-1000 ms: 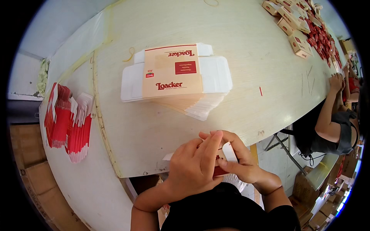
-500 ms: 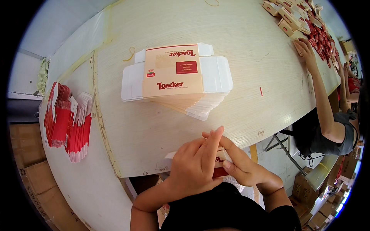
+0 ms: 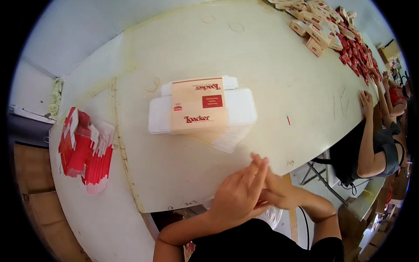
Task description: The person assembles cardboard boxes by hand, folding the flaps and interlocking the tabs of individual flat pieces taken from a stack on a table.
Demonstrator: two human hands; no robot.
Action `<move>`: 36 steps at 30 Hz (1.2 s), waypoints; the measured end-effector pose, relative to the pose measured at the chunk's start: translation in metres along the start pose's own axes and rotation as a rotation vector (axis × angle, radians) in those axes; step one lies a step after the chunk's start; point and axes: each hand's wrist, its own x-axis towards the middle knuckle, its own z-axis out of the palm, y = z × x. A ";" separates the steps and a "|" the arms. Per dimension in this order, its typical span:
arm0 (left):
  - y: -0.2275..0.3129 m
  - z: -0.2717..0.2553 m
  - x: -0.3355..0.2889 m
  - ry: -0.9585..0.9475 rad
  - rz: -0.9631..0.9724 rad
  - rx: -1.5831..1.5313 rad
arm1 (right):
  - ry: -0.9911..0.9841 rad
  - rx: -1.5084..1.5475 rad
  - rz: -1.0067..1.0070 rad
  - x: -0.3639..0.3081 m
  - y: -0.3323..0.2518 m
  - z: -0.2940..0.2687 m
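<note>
At the table's near edge my left hand (image 3: pixel 235 194) lies across my right hand (image 3: pixel 281 192), its fingers straight and pressed together. Both hands close round a small cream and red carton; only a dark red sliver of it shows between the palms, and the rest is hidden. Motion blurs the right fingers. Beyond them, on the table, lies a stack of flat cream carton blanks (image 3: pixel 198 105) with white side flaps, the lower ones fanned out toward me.
Red and white folded blanks (image 3: pixel 87 148) stand in bundles at the left. Cream cartons (image 3: pixel 316 32) and red-wrapped packets (image 3: pixel 355 54) are heaped at the far right. A co-worker's hand (image 3: pixel 366 102) rests by the right edge. A small red strip (image 3: pixel 288 120) and thin bands lie about.
My hands have shifted slightly right and closed further over the carton, hiding its cream face. The co-worker's hand has drawn back from the carton heap. The whole view has shifted a little.
</note>
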 end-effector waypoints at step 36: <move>-0.069 -0.115 0.075 0.142 0.093 0.653 | 0.426 -0.333 -0.484 0.100 -0.026 -0.043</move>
